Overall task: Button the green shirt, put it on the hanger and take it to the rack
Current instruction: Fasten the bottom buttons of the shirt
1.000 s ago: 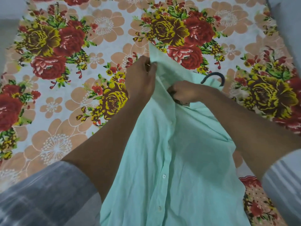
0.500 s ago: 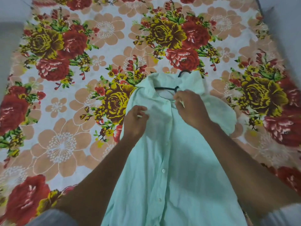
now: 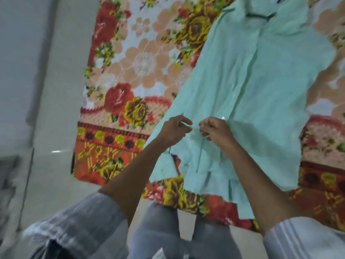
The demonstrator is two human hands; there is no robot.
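Both arms reach forward, the left hand (image 3: 174, 130) and right hand (image 3: 216, 130) side by side, each grip pinching the green shirt (image 3: 248, 86) placket.

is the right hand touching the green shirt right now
Touching. The head view shows the right hand with curled fingers pinching the shirt front near a button.

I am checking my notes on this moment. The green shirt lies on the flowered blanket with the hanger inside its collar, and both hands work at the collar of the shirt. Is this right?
Not quite. The head view shows the left hand and right hand working low on the front of the green shirt, near its bottom edge, not at the collar. The rest holds: the shirt lies on the flowered blanket with the hanger inside its collar.
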